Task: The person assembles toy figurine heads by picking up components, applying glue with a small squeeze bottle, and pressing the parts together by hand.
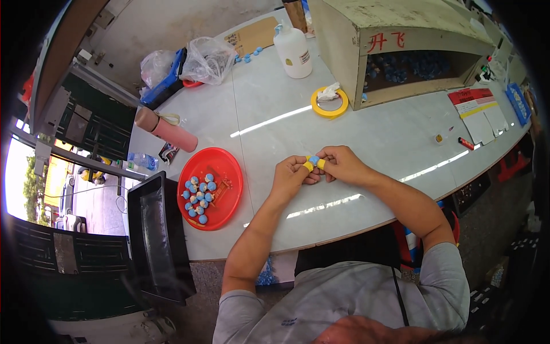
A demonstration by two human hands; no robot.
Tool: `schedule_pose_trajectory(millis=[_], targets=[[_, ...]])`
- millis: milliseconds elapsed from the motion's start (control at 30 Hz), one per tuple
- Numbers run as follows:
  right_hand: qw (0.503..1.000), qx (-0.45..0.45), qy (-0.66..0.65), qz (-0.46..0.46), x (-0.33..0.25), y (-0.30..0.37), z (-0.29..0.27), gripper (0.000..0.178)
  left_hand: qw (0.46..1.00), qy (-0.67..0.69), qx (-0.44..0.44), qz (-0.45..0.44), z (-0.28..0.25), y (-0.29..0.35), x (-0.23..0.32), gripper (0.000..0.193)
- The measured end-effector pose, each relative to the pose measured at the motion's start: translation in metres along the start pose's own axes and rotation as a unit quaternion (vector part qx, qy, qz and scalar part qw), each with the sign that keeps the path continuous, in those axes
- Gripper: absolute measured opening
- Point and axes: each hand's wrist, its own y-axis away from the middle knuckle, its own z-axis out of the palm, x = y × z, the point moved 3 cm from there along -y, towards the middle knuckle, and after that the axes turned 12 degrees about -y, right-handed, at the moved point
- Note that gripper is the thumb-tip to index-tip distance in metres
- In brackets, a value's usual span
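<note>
Both hands pinch one small blue piece at the table's middle.
The left hand [292,176] and right hand [338,163], fingertips yellow-taped, grip the small blue piece [314,160] between them; left, a red tray [229,172] holds more; farther, a yellow tape roll [329,109].

A white plastic bottle [293,51] with a small label stood at the table's far edge; red-and-yellow printed sheets [479,112] lay far right.
</note>
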Motion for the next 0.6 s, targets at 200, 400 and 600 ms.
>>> schedule_pose_trajectory(millis=[200,400,600], targets=[[1.000,0.003,0.012,-0.003,0.0005,-0.0007,-0.0008,0.018,1.000,0.000,-0.008,0.003,0.0000,0.0000,-0.0010,0.023],[1.000,0.010,0.024,-0.009,0.0030,-0.0009,-0.0006,0.017,1.000,0.009,-0.008,0.010,0.0019,0.0001,-0.0024,0.022],[0.999,0.010,0.040,-0.021,0.0066,-0.0018,-0.0014,0.017,1.000,0.006,-0.001,0.017,0.0041,0.0005,-0.0030,0.023]])
